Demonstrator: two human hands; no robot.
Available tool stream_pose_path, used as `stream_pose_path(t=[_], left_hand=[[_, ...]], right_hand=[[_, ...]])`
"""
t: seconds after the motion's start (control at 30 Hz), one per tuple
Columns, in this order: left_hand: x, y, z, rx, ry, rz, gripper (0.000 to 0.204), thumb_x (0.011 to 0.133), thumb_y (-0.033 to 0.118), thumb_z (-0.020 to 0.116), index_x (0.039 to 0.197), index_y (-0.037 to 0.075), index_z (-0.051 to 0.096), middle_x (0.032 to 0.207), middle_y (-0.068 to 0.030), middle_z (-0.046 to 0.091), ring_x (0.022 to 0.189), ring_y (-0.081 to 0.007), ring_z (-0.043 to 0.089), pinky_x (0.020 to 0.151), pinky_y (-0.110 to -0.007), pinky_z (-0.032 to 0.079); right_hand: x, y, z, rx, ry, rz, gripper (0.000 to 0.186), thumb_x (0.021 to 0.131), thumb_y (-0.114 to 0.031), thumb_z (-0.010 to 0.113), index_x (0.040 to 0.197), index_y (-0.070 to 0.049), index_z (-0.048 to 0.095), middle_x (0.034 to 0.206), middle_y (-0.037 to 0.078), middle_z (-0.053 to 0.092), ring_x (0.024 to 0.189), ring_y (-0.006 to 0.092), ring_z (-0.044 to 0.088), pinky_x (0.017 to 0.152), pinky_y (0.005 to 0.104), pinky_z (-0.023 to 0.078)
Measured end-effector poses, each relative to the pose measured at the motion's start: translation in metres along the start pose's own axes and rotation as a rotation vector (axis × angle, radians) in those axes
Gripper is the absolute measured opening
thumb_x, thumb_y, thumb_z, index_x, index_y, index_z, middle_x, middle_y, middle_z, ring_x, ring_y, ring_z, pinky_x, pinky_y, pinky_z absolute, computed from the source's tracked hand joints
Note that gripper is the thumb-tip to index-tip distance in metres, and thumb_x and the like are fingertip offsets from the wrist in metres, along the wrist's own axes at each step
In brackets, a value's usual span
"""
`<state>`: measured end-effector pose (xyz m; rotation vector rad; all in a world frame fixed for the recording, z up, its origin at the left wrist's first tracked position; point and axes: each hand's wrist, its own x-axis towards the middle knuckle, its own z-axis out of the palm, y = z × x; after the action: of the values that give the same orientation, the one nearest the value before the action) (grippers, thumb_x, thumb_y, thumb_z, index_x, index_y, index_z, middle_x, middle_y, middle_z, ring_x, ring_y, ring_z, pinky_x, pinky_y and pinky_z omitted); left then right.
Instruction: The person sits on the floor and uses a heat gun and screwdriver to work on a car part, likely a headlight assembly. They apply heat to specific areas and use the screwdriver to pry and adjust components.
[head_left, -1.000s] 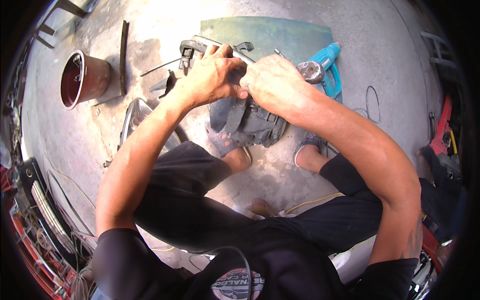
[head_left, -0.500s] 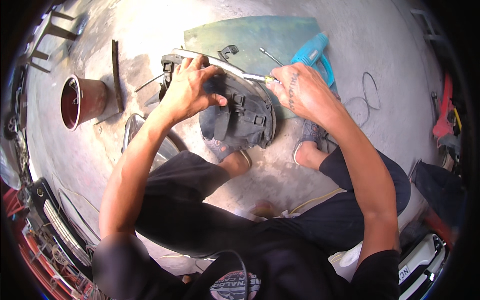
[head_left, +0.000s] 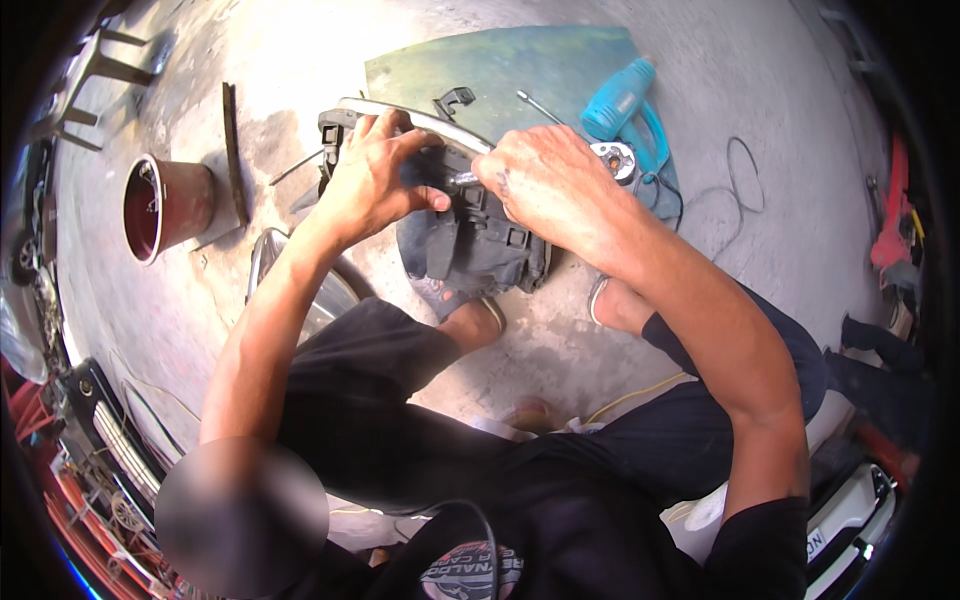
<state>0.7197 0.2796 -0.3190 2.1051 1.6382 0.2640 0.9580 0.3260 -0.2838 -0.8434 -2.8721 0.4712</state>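
Observation:
A black headlight housing (head_left: 480, 245) with a pale rim stands tilted before my feet, its back with clips and sockets facing me. My left hand (head_left: 375, 180) grips its upper left part, fingers over the rim and thumb apart against the back. My right hand (head_left: 545, 185) is closed around a screwdriver, whose handle is hidden in the fist. Its metal shaft (head_left: 464, 180) points left into the upper part of the housing, close to my left thumb; the tip's contact is hard to make out.
A teal heat gun (head_left: 618, 105), a thin metal rod (head_left: 540, 106) and a black bracket (head_left: 456, 100) lie on a greenish sheet (head_left: 500, 60). A reddish bucket (head_left: 185, 205) and a dark bar (head_left: 234, 150) are at left. A curved clear shell (head_left: 335, 285) lies by my left leg.
My right hand has moved left with the screwdriver, bringing the shaft from the rim down to the back of the housing. My left hand keeps its hold.

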Motion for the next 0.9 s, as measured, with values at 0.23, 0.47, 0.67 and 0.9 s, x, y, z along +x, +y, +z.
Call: stream_pose_path(t=[0.23,0.47,0.67,0.9], left_hand=[[-0.003,-0.008,0.004,0.042,0.040,0.030,0.082,0.067,0.055,0.089,0.132,0.009,0.069,0.134,-0.0214,0.056,0.131,-0.0413,0.050,0.111,-0.054,0.043],[-0.005,-0.012,0.005,0.020,0.020,0.011,0.076,0.068,0.055,0.089,0.129,0.012,0.072,0.130,-0.0193,0.059,0.129,-0.0390,0.051,0.110,-0.054,0.040],[-0.005,-0.017,0.003,0.031,-0.038,0.023,0.086,0.066,0.053,0.091,0.138,0.013,0.065,0.143,-0.0249,0.052,0.135,-0.0457,0.047,0.113,-0.058,0.043],[-0.010,-0.022,0.005,0.033,0.012,0.064,0.087,0.068,0.060,0.085,0.136,0.011,0.066,0.137,-0.0225,0.054,0.130,-0.0429,0.049,0.111,-0.057,0.041]], right_hand=[[0.019,-0.007,0.003,-0.074,-0.007,-0.099,0.011,0.081,-0.010,0.067,0.073,-0.006,0.072,0.071,0.017,0.067,0.072,0.0357,0.071,0.066,0.0460,0.056],[0.040,-0.026,-0.011,-0.143,-0.294,-0.168,0.014,0.085,-0.012,0.066,0.085,-0.010,0.080,0.080,0.012,0.074,0.082,0.0287,0.074,0.075,0.0405,0.058],[0.047,-0.028,-0.007,-0.250,-0.381,-0.185,0.015,0.086,-0.012,0.067,0.086,-0.012,0.082,0.083,0.010,0.076,0.082,0.0259,0.076,0.073,0.0377,0.059],[0.044,-0.020,0.004,-0.217,-0.296,-0.232,0.015,0.084,-0.012,0.067,0.077,-0.010,0.080,0.076,0.010,0.075,0.076,0.0269,0.076,0.070,0.0389,0.059]])
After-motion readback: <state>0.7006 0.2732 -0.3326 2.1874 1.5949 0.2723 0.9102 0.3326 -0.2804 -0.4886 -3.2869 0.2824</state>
